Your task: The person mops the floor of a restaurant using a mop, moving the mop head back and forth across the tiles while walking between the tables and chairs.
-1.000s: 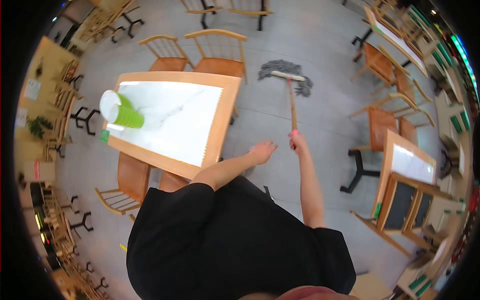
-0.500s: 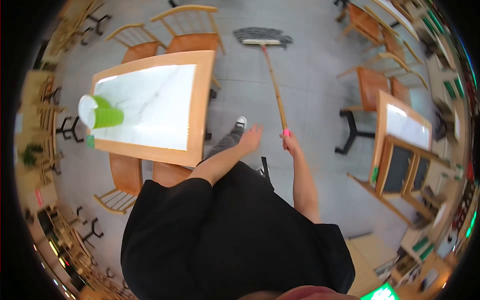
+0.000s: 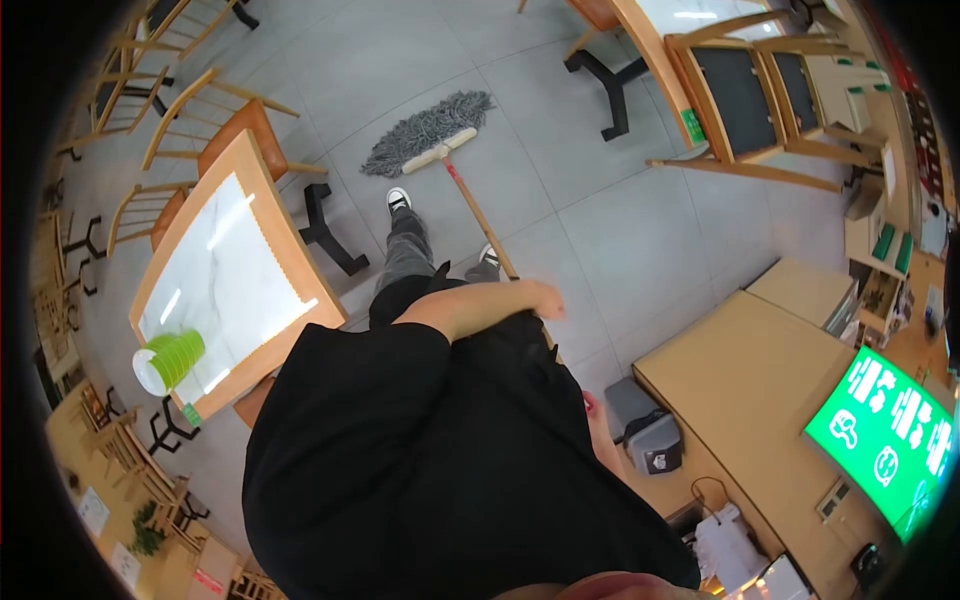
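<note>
A mop with a grey string head point(image 3: 425, 132) lies on the floor ahead of my feet. Its wooden handle point(image 3: 478, 208) slants back toward my right side. Low beside my black shirt is my right hand point(image 3: 594, 408), closed around the upper end of the handle at its pink grip and partly hidden by the shirt. My left hand point(image 3: 543, 298) crosses over the handle in front of my waist; its fingers are blurred, and I cannot tell whether they grip the handle.
To the left stands a wood-edged table point(image 3: 225, 270) with stacked green cups point(image 3: 175, 358) and chairs point(image 3: 245, 150). A counter point(image 3: 745, 370) with a green screen point(image 3: 885, 440) is at the right, a grey bin point(image 3: 650, 435) beside it. Upturned chairs point(image 3: 735, 100) rest on another table at upper right.
My view and body have turned to the right, bringing the counter into sight. The mop head has come closer, the right hand has drawn back to my side, and my left hand has moved across the handle.
</note>
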`<action>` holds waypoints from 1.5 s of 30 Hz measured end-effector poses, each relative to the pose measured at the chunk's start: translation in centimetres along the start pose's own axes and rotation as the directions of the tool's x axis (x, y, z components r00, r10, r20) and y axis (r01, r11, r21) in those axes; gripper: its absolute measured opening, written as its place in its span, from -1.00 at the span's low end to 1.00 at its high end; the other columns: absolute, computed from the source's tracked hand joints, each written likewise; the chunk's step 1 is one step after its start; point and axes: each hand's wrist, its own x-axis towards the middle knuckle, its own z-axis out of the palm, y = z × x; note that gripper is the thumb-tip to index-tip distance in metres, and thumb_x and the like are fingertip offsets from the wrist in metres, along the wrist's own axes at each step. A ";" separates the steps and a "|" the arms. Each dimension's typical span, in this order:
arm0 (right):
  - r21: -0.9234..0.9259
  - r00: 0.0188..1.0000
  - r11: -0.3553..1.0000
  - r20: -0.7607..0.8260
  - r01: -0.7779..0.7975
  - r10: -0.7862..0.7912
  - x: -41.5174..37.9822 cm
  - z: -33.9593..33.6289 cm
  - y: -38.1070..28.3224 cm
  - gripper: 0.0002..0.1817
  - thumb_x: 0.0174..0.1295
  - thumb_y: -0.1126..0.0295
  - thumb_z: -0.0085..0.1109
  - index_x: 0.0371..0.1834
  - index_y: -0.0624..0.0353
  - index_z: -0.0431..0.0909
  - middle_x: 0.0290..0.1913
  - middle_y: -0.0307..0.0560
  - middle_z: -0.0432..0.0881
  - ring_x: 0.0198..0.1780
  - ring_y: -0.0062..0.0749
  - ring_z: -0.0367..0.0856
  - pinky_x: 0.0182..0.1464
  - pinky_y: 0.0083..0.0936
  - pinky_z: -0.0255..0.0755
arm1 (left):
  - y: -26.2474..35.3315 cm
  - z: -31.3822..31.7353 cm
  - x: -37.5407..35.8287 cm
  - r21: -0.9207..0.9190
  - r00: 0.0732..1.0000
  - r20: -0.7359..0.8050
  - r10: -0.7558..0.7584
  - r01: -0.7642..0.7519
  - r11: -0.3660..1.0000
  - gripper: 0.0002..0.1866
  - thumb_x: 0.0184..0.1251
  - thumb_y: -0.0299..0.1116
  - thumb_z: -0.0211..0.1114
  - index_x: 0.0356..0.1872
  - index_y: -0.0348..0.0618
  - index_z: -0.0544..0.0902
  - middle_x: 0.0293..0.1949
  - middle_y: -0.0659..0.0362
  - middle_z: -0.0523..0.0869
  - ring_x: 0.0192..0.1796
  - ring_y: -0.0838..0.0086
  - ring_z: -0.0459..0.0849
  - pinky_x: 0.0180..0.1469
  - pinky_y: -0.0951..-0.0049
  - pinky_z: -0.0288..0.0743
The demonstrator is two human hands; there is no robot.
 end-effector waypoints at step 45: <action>-0.379 0.997 0.923 0.026 -0.060 0.075 -1.1 -1.1 -19.0 -0.70 0.18 0.26 0.21 -0.13 0.21 0.50 -0.57 -0.35 0.39 -0.50 -0.62 0.32 -0.42 -0.57 0.25 | 5.0 0.9 3.0 -0.626 0.868 0.269 -0.416 -0.171 -0.761 -0.85 0.27 -0.56 -0.03 -0.17 -0.17 0.30 -0.37 0.12 0.39 -0.40 0.40 0.43 -0.34 0.31 0.54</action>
